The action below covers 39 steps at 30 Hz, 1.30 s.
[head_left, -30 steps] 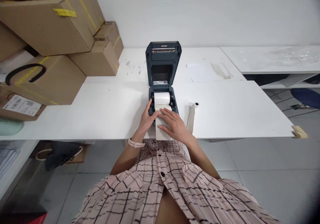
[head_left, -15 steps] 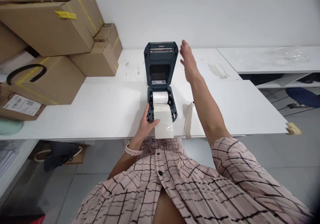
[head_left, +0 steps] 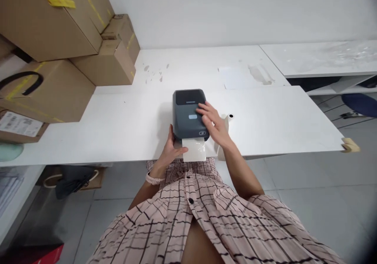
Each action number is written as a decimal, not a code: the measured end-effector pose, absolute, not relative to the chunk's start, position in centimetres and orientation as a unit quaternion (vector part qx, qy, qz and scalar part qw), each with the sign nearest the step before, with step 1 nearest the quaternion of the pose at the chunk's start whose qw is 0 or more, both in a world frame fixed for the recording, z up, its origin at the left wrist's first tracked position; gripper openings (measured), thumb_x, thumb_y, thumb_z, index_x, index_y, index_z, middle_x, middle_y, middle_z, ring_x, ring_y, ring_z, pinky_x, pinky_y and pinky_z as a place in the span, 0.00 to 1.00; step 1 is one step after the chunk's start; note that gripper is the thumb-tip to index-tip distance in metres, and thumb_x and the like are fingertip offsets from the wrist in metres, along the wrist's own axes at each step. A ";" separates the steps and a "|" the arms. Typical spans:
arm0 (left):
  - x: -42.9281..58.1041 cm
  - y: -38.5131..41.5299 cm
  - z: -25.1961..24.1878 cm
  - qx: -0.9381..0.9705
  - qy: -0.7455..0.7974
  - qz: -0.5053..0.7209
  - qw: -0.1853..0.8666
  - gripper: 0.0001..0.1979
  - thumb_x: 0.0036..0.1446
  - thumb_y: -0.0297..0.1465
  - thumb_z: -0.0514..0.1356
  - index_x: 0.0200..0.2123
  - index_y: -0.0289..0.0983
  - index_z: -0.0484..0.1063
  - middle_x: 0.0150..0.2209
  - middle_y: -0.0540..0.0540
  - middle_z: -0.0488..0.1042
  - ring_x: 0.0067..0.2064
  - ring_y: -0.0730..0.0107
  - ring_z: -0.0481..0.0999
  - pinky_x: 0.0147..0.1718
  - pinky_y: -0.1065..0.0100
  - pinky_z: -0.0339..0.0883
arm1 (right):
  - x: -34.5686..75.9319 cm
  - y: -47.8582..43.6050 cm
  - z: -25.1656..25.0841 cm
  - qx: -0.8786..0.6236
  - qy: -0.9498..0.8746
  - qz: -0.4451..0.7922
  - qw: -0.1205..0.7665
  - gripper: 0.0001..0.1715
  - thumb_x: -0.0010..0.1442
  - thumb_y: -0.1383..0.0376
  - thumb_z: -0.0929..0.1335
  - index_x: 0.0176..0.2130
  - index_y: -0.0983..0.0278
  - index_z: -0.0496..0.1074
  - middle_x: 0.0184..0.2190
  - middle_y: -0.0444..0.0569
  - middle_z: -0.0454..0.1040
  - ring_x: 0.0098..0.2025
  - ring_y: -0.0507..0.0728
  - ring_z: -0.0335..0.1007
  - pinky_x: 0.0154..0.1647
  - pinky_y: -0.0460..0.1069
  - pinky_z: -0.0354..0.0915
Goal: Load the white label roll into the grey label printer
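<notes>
Right hand point(head_left: 217, 127), spread, rests on the printer point(head_left: 186, 119), perhaps bracing it. Left hand point(head_left: 170, 153), thumb splayed, seemingly steadies the near paper strip point(head_left: 194, 150).

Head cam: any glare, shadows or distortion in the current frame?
Head view: bright glints on the paper strip; head view: soft shadow left of the printer; head view: cardboard boxes look skewed, likely wide-angle; head view: right corners darkened.
</notes>
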State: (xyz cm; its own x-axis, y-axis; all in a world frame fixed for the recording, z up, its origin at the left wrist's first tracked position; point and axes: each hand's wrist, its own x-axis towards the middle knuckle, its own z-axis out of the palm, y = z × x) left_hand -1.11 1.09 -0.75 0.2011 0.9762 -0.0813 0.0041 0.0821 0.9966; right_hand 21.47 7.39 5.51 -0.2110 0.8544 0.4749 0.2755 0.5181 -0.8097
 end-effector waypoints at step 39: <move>0.4 0.3 1.4 0.524 0.615 0.453 0.377 0.42 0.59 0.53 0.63 0.70 0.43 0.55 0.69 0.34 0.63 0.63 0.50 0.71 0.53 0.54 0.72 | 20.3 6.1 0.3 -0.470 -0.462 0.562 0.500 0.57 0.56 0.42 0.73 0.74 0.52 0.51 0.73 0.51 0.60 0.73 0.67 0.59 0.73 0.66 0.61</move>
